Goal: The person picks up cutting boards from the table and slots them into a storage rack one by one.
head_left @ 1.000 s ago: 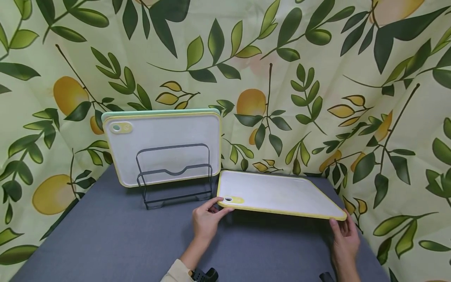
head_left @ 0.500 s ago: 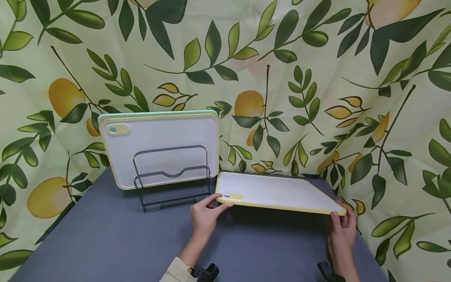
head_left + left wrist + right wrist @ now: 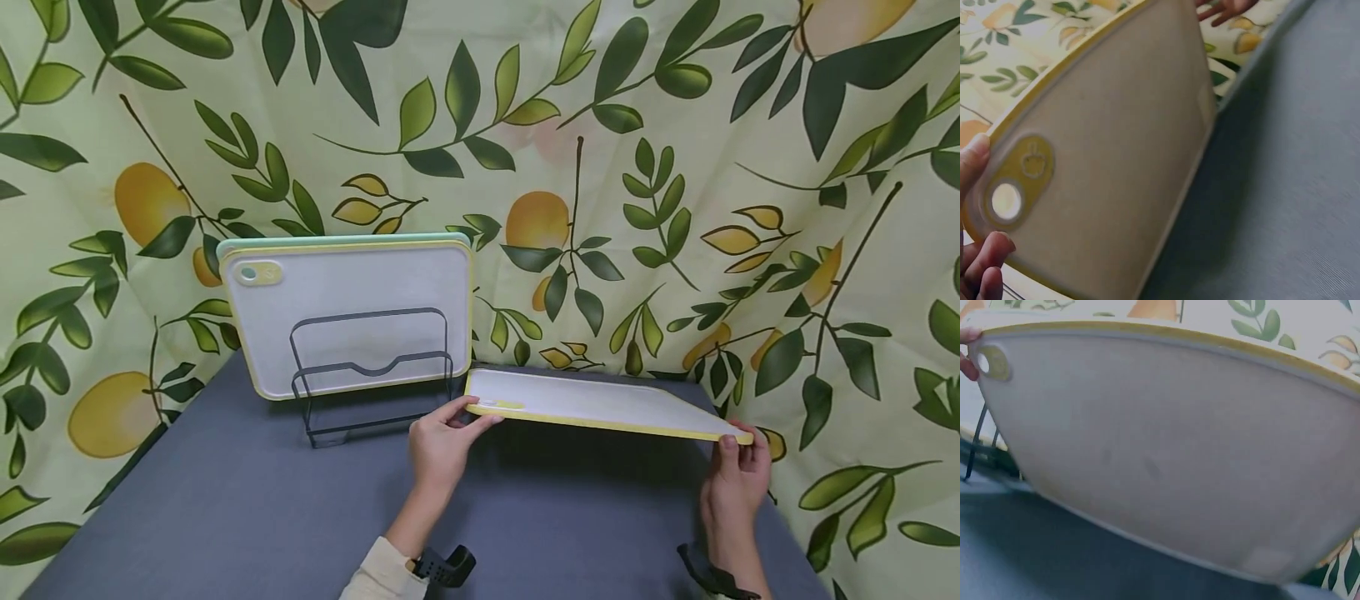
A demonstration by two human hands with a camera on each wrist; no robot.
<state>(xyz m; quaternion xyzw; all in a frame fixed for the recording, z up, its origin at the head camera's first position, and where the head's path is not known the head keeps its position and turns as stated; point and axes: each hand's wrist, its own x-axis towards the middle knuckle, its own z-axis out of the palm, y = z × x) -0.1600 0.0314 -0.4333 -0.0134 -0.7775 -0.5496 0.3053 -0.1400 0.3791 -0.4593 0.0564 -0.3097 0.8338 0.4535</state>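
My left hand [image 3: 442,450] pinches the near left corner of a white cutting board [image 3: 592,402] with a yellow rim, beside its oval handle hole. At the near right corner, my right hand [image 3: 737,479] grips the same board. The board's near edge is raised off the table and its far edge is lower. In the left wrist view, the board's underside [image 3: 1110,137] shows, with a yellow patch around the hole. The right wrist view shows that underside [image 3: 1166,437] too, with left-hand fingers [image 3: 969,365] at its corner.
Left of the held board stands a dark wire rack [image 3: 375,367]. A white, yellow-rimmed cutting board [image 3: 360,283] leans upright in it, with a mint-green board [image 3: 345,240] behind. A grey cloth [image 3: 225,500] covers the table. Behind hangs a leaf-and-fruit patterned curtain [image 3: 450,192].
The held board's near edge has risen, so its top face looks narrower. Both hands have moved up with it, the right hand also slightly to the right.
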